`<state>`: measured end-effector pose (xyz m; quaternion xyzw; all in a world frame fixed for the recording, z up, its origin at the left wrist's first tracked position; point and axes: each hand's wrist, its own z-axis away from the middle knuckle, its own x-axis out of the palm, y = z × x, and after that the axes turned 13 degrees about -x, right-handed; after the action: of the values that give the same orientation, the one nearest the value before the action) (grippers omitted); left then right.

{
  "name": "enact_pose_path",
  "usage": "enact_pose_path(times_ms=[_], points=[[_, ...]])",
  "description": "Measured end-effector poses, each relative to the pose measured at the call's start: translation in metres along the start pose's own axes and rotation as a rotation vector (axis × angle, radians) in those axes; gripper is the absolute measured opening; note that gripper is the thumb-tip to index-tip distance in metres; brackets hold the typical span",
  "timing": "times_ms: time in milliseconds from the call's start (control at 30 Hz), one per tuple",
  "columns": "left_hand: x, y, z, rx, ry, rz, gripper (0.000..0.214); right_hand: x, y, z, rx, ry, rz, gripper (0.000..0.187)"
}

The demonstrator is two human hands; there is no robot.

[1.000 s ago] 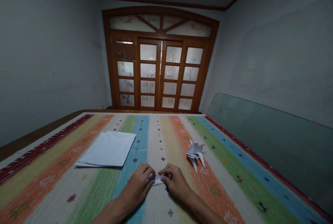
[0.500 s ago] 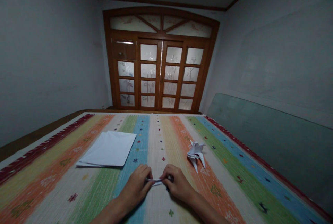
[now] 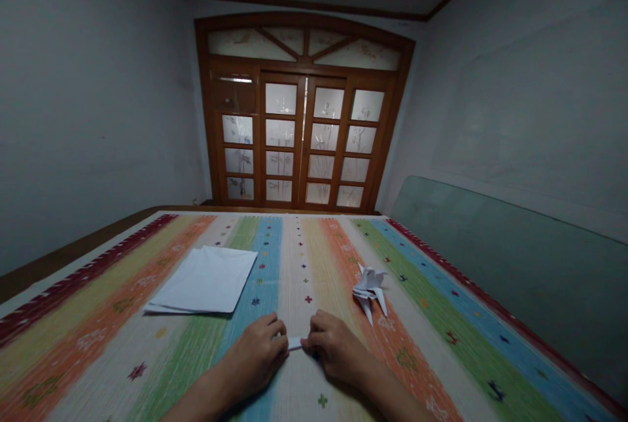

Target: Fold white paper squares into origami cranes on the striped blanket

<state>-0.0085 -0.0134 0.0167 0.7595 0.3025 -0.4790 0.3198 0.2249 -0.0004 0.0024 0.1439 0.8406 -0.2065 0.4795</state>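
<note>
A small folded piece of white paper (image 3: 295, 343) is stretched between my two hands, low over the striped cloth; most of it is covered by fingers. My left hand (image 3: 262, 347) pinches its left end, fingers curled and pressed together. On the other side my right hand (image 3: 331, 343) grips the right end between thumb and fingers. A folded white paper figure (image 3: 371, 288) with pointed ends lies to the right, beyond my right hand. Up and to the left of my left hand rests a stack of white paper sheets (image 3: 203, 280).
The table bears a cloth (image 3: 314, 258) with coloured stripes and small motifs. A pale green panel (image 3: 500, 258) stands along its right side. At the far end are wooden doors (image 3: 300, 140) with glass panes, between plain walls.
Both hands keep hold of the folded paper and have shifted slightly. The strip now lies flatter between them, and the fingers have rolled over its ends. Sheets and paper figure stay put.
</note>
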Motion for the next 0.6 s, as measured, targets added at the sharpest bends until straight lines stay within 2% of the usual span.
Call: enact_pose_path(times_ms=[133,267,433,600], points=[[0.007,0.002,0.000,0.006,0.011,-0.098,0.016,0.004,0.005,0.002,-0.027,-0.025,0.025,0.023],[0.014,-0.003,0.001,-0.066,0.014,-0.063,0.016,0.007,0.008,0.006,-0.008,-0.018,0.003,0.029],[0.016,-0.008,0.002,-0.138,0.011,0.023,0.015,0.008,0.002,0.005,0.022,-0.001,0.032,0.024],[0.019,-0.008,0.000,-0.139,0.035,0.039,0.016,0.004,-0.008,0.001,0.096,0.035,-0.014,0.014]])
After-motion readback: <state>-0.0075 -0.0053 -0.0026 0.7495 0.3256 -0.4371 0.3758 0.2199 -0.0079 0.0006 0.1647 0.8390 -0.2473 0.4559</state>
